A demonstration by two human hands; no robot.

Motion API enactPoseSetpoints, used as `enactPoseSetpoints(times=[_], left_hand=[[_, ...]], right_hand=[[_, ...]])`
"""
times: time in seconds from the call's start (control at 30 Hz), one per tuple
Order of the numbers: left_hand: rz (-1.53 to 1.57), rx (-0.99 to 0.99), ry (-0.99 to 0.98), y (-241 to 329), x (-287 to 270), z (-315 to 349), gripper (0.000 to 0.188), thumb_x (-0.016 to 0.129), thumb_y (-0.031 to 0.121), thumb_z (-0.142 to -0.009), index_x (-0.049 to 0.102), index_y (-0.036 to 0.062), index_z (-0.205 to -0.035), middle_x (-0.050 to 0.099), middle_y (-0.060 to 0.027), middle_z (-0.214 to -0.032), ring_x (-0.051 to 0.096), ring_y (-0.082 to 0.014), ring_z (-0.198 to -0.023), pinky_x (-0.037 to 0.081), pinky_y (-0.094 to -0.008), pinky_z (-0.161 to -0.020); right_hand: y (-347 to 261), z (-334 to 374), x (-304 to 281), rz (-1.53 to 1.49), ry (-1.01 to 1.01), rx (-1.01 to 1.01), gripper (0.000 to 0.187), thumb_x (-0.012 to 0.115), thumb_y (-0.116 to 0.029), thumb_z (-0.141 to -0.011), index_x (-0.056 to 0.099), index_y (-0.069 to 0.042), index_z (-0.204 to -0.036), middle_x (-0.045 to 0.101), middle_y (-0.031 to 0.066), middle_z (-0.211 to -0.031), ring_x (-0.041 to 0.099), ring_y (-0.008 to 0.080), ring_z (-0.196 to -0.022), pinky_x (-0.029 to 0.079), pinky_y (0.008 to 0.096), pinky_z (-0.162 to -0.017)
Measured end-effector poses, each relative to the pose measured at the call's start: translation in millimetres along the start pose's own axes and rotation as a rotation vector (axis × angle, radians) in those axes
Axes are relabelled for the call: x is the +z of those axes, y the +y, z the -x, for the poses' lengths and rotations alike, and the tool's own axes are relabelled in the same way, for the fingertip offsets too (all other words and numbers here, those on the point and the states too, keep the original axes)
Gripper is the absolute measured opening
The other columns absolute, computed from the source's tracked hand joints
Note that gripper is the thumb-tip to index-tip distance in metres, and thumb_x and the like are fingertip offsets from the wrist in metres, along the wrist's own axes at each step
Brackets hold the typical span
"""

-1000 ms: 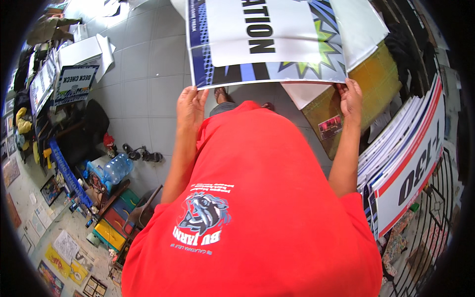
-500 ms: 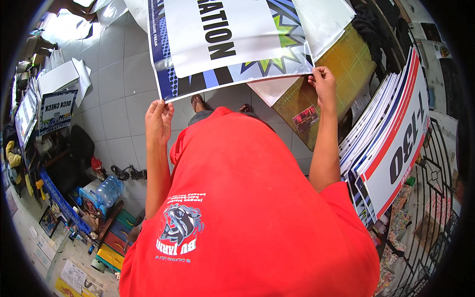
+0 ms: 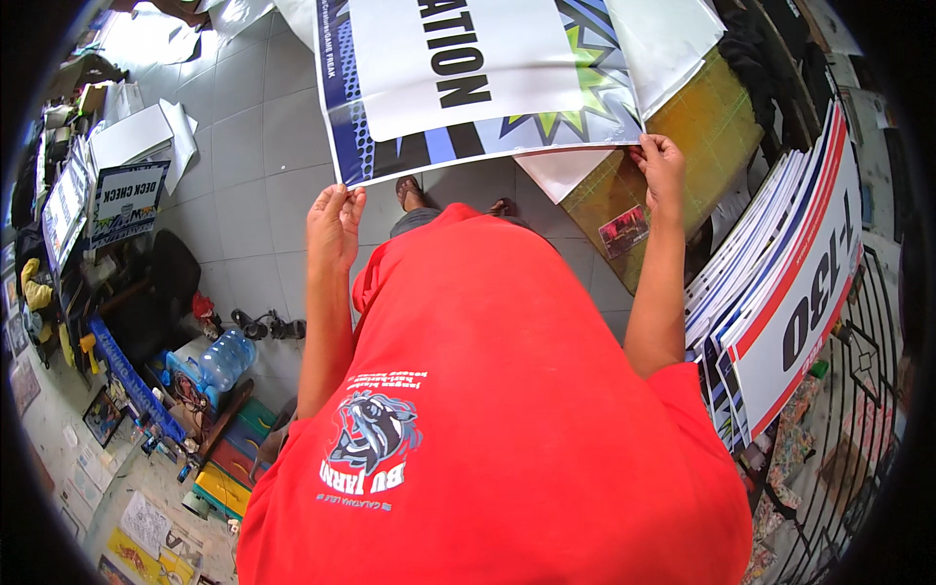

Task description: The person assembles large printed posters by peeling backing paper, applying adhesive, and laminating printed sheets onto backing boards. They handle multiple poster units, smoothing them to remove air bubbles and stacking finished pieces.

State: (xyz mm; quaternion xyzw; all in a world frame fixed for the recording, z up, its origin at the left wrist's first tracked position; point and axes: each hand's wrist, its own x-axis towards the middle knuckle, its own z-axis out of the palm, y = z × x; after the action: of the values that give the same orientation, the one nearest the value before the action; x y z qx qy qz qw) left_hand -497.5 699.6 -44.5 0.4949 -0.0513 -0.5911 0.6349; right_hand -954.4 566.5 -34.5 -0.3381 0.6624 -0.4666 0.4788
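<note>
Between my two hands stretches a large printed poster sheet (image 3: 478,68), white with blue, black and green graphics. My left hand (image 3: 334,216) pinches its near left corner between thumb and fingers. At the near right corner my right hand (image 3: 661,168) grips it the same way. The near edge sags slightly between the hands, and the far part runs out of the picture at the top. Under its right side lie white paper sheets (image 3: 673,44) and a yellow-green cutting mat (image 3: 717,132) with grid lines. A small dark red card (image 3: 624,232) rests on the mat.
At the right leans a thick stack of printed boards (image 3: 795,292) beside a black metal grille (image 3: 863,390). On the left are more printed signs (image 3: 127,203), a dark chair (image 3: 175,273), a clear blue water bottle (image 3: 227,359) and black shoes (image 3: 268,324) on grey floor tiles (image 3: 239,146).
The whole view has shifted, so everything appears a little further right. Both hands keep their hold on the poster's corners, with almost no movement relative to the body.
</note>
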Motion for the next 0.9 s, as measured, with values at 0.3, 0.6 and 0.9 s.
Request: enactPoseSetpoints(times=[0.3, 0.6, 0.9], left_hand=[[0.022, 0.019, -0.029, 4, 8, 7, 0.004, 0.053, 0.004, -0.092, 0.052, -0.0005, -0.091, 0.062, -0.0126, -0.087, 0.065, -0.0191, -0.082, 0.058, -0.0261, -0.074], [-0.04, -0.038, -0.062, 15, 7, 8, 0.007, 0.051, 0.007, -0.094, 0.052, 0.0007, -0.091, 0.059, -0.0095, -0.088, 0.063, -0.0178, -0.086, 0.057, -0.027, -0.078], [0.01, -0.037, -0.075, 8, 3, 6, 0.007, 0.052, 0.007, -0.094, 0.052, 0.0007, -0.091, 0.061, -0.0119, -0.092, 0.063, -0.018, -0.088, 0.057, -0.0273, -0.08]], right_hand=[[6, -5, -8, -0.03, -0.028, -0.019, 0.011, 0.058, -0.009, -0.09, 0.057, 0.001, -0.092, 0.059, 0.0057, -0.086, 0.059, 0.0123, -0.075, 0.052, 0.0244, -0.07], [1, -2, -5, -0.023, -0.006, 0.018, 0.011, 0.059, -0.01, -0.09, 0.057, 0.0, -0.09, 0.059, 0.0057, -0.085, 0.059, 0.0119, -0.076, 0.051, 0.0241, -0.07], [2, -2, -5, -0.036, -0.023, 0.018, 0.011, 0.058, -0.009, -0.09, 0.056, 0.001, -0.091, 0.06, 0.0065, -0.085, 0.06, 0.0126, -0.076, 0.052, 0.0253, -0.072]])
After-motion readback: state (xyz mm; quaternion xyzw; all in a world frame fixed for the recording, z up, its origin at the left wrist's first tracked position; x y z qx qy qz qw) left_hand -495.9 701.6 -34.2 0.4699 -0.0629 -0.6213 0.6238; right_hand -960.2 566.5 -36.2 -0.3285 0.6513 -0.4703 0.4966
